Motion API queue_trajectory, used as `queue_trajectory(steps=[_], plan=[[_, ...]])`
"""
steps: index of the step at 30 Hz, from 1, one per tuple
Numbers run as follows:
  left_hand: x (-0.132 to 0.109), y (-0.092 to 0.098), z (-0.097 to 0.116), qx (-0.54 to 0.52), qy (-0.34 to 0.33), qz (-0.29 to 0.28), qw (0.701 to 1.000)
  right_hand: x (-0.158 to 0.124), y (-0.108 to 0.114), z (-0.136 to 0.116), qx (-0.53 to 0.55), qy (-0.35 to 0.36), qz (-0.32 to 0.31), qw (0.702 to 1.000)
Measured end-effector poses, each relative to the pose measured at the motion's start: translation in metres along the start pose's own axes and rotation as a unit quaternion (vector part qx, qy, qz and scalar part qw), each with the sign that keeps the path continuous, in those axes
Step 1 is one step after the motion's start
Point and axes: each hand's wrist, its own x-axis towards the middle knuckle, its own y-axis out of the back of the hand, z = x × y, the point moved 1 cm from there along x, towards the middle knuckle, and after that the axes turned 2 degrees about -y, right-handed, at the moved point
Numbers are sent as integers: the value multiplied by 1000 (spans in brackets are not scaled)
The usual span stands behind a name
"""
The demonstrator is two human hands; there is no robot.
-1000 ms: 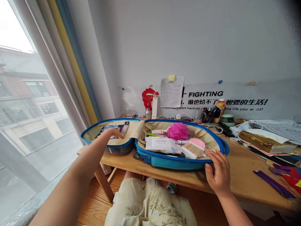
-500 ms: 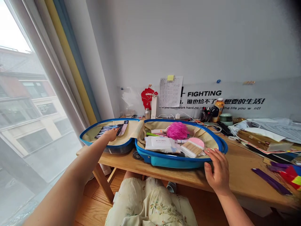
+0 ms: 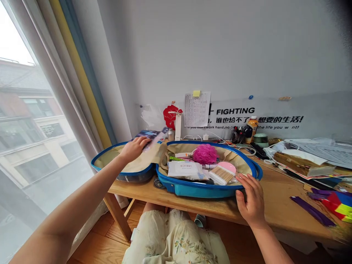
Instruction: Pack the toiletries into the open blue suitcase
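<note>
Over the left half of an open blue suitcase (image 3: 176, 187), my left hand (image 3: 134, 149) grips a flat dark package with a pale edge (image 3: 154, 141), blurred by motion. That half shows its beige lining below the hand. My right hand (image 3: 250, 200) rests with fingers spread on the suitcase's right front rim. Close to its fingertips lies a clear pack of cotton swabs (image 3: 222, 175), partly over a round pink thing (image 3: 229, 167). The right half also holds a white wipes pack (image 3: 185, 169) and a magenta bath puff (image 3: 205, 154).
The suitcase stands on a wooden table (image 3: 277, 205) against the wall. Behind it are a small bottle (image 3: 170, 134) and an orange-labelled bottle (image 3: 251, 130). A brown box (image 3: 297, 163), papers, and a purple strip (image 3: 312, 211) lie to the right. A curtain (image 3: 68, 73) hangs left.
My left hand has lifted the dark package up off the lining of the left half and moved it slightly away from me. My right hand stays on the rim.
</note>
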Motion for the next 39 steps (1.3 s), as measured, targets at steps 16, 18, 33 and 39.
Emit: queue_trajectory(steps=[16, 18, 33, 39], plan=[[31, -13, 101, -46, -356, -49, 932, 2, 0, -2, 5, 1, 12, 1000], [32, -10, 96, -31, -341, -64, 937, 1, 0, -2, 13, 0, 9, 1000], [-117, -48, 13, -120, 103, 66, 985, 4, 2, 1, 2, 18, -5, 1000], [-134, -74, 21, -156, 123, 126, 972, 6, 6, 3, -32, 25, -19, 999]])
